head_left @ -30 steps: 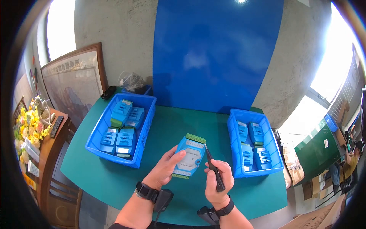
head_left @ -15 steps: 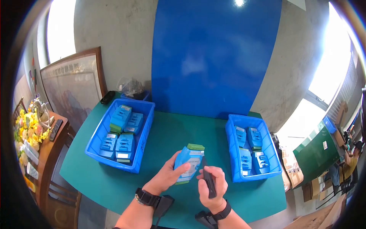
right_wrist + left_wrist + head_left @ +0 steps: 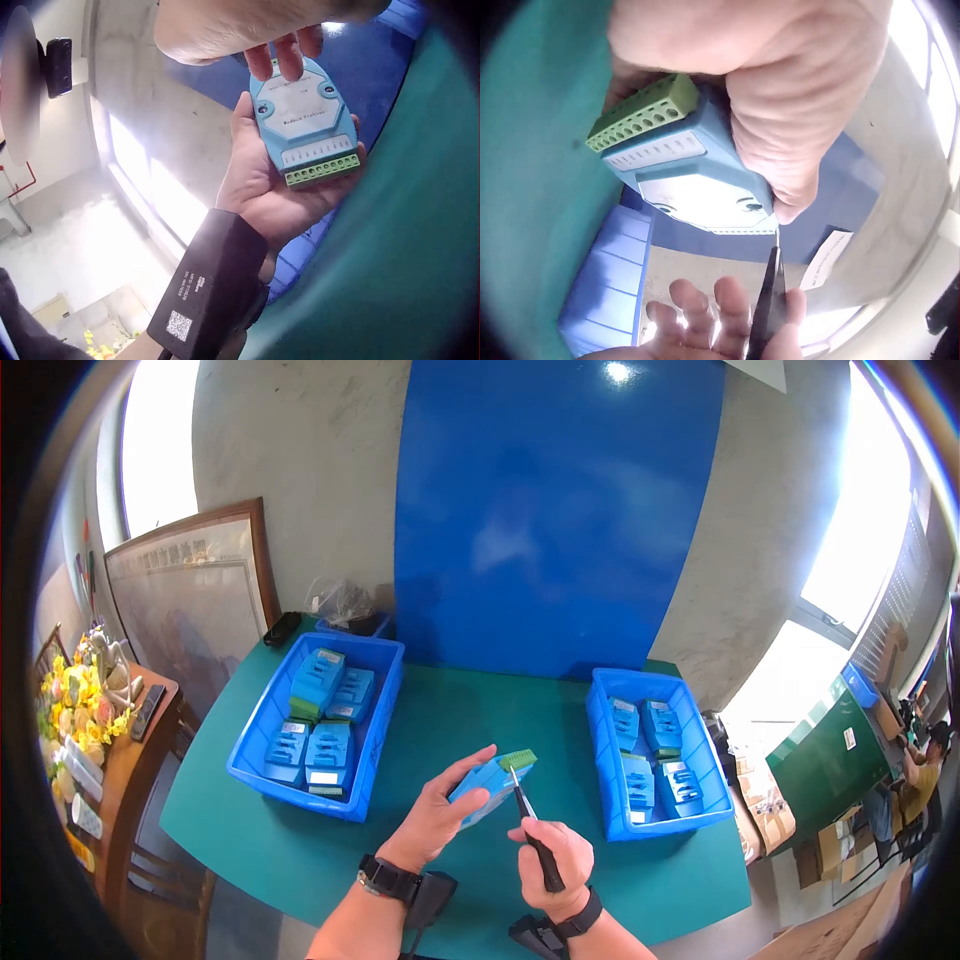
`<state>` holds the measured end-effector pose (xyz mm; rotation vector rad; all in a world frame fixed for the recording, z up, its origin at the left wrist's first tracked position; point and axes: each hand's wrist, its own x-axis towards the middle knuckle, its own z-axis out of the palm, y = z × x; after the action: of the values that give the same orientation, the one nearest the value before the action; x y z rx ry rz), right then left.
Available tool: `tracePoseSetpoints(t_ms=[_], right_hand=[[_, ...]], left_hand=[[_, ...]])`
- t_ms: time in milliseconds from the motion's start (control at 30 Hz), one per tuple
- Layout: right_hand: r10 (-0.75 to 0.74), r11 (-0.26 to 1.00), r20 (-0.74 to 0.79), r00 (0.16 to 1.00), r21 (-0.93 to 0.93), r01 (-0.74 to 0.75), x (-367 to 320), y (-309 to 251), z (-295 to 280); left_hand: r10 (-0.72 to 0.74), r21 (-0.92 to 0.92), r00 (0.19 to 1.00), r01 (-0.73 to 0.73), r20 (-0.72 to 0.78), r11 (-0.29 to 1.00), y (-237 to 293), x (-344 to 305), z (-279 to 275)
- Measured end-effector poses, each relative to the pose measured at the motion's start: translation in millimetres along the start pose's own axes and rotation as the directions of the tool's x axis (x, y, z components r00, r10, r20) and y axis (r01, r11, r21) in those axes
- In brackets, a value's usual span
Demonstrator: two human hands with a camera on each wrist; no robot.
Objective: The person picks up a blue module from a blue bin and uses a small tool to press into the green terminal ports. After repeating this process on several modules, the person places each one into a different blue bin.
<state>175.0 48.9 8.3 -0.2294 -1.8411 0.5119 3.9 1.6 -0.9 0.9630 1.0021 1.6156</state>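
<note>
The left hand (image 3: 432,822) grips a blue module (image 3: 490,784) with a green terminal strip, lifted above the desk (image 3: 440,700) near the middle of its front edge. The right hand (image 3: 552,856) is curled round a thin screwdriver (image 3: 528,822), its tip at the module's edge. Blue bins of modules sit toward the left edge (image 3: 384,705) and the right edge (image 3: 600,760).

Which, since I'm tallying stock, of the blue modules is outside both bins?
The module held by the left hand above the table; all the others lie inside the left bin or the right bin.
</note>
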Motion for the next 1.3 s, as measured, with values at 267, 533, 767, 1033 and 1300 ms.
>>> tracePoseSetpoints(t_ms=[267, 533, 767, 1033, 1300], right_hand=[[0.008, 1.000, -0.049, 0.999, -0.017, -0.008, 39.6, -21.1, -27.5], [0.125, 0.981, 0.531, 0.838, -0.192, -0.025, 74.7, -27.2, -60.7], [0.154, 0.941, 0.429, 0.890, -0.340, 0.001, 120.8, -34.2, -128.0], [0.230, 0.769, 0.245, 0.942, -0.639, -0.022, 225.2, 38.0, -213.9], [0.258, 0.636, 0.324, 0.910, -0.766, 0.092, 141.2, 123.5, -157.4]], left_hand=[[-0.025, -0.193, 0.995, 0.043, 0.097, 0.980, 1.2, -2.9, -2.9], [-0.051, -0.003, 0.961, 0.054, 0.270, 0.999, 5.2, -10.3, 11.7], [-0.130, -0.176, 0.984, 0.108, -0.119, 0.978, -9.1, -2.3, -6.7], [-0.253, -0.304, 0.912, 0.153, -0.323, 0.940, -12.9, 4.6, -22.2], [-0.225, -0.319, 0.936, 0.134, -0.269, 0.938, -22.4, 4.2, -25.7]])
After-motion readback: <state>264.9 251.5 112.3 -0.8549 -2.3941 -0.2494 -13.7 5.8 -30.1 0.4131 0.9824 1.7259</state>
